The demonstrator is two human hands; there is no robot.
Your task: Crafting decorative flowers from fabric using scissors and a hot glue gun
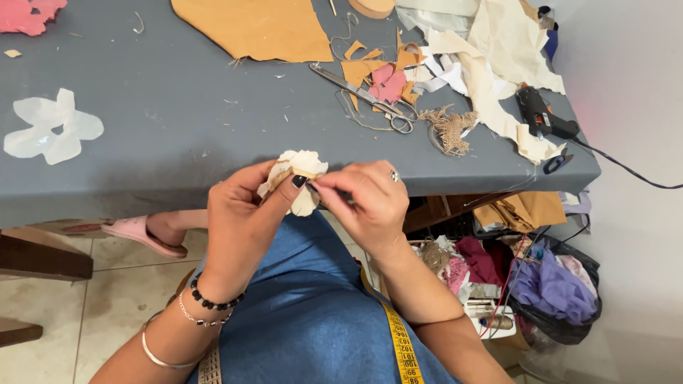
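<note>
1. The cream fabric flower (299, 178) is held just off the tabletop's near edge (142, 206), above the lap, petals fanned toward the table; it shows no clear long axis.
2. The left hand (238, 224) is closed on the flower, thumb pressing its front.
3. The right hand (366, 206) pinches its fingertips at the flower's right side.
4. What that pinch holds is hidden. Scissors (366, 96) lie well apart toward the far edge.

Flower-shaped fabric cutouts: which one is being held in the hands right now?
The cream fabric flower, pinched between the left hand and right hand at the table edge. The white cutout and pink cutout lie untouched on the table.
</note>
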